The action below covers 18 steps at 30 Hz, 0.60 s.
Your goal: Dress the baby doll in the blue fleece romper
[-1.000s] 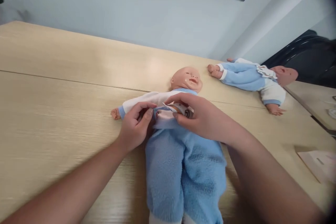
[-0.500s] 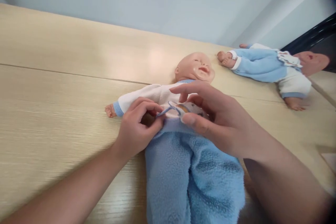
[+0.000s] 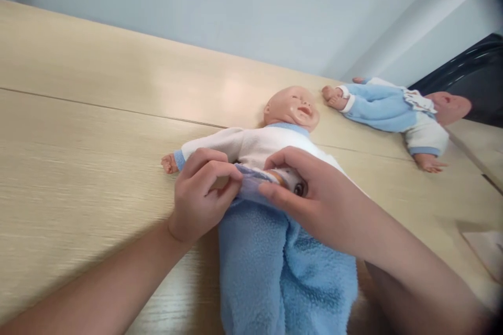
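A baby doll [image 3: 291, 107] lies on its back on the table before me, in a white top [image 3: 271, 141] with blue collar and cuffs. Blue fleece trousers [image 3: 253, 261] cover its legs. My left hand [image 3: 200, 193] pinches the left end of the trousers' pale blue waistband [image 3: 251, 183] between thumb and fingertips. At the middle of the waist, my right hand [image 3: 310, 183] is closed on the same band, thumb in front and fingers behind. A white patch with orange and dark markings [image 3: 285, 177] shows between its fingers. The doll's far arm is mostly hidden behind my right hand.
A second doll [image 3: 393, 110] in light blue and white clothes lies at the table's back right, near a black object [image 3: 479, 78]. A flat pale item [image 3: 485, 251] rests at the right edge. The light wooden table [image 3: 78, 131] meets a wall behind.
My right hand has come down from above the doll's chest and closed on the waistband. The band's edge is now drawn up between both hands. The view has shifted slightly.
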Motion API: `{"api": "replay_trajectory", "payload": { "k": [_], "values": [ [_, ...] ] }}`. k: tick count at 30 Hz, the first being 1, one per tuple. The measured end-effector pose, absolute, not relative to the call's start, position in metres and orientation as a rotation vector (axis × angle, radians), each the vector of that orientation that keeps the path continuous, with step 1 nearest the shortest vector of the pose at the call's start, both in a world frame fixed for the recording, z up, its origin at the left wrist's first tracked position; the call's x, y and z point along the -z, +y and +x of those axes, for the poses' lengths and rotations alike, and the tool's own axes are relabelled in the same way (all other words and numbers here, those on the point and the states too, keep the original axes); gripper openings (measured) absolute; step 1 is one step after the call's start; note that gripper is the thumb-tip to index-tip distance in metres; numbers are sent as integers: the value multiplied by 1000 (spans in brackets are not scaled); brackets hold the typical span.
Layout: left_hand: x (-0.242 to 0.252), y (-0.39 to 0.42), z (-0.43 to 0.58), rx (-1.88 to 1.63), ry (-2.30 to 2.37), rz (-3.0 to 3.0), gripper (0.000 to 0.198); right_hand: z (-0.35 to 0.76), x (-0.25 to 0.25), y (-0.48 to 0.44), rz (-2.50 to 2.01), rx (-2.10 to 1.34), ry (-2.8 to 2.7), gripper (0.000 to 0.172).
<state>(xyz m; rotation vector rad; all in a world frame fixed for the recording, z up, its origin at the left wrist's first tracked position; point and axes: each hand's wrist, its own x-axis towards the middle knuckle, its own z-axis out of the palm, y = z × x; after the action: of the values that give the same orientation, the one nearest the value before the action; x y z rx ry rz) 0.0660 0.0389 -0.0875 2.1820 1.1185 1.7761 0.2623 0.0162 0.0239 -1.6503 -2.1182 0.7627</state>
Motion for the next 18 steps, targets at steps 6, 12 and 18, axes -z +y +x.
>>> {"api": "replay_trajectory", "payload": {
  "k": [6,12,18],
  "values": [
    [86,37,64,-1752,1091,2216,18,263,-21,22,-1581,-871,-2081,47],
    [87,37,65,-1756,1125,2200,18,264,-21,21,-1554,-807,-2091,8],
    [85,36,66,-1754,1131,2177,18,267,-21,19,-1444,-743,-2192,12]
  ]
}}
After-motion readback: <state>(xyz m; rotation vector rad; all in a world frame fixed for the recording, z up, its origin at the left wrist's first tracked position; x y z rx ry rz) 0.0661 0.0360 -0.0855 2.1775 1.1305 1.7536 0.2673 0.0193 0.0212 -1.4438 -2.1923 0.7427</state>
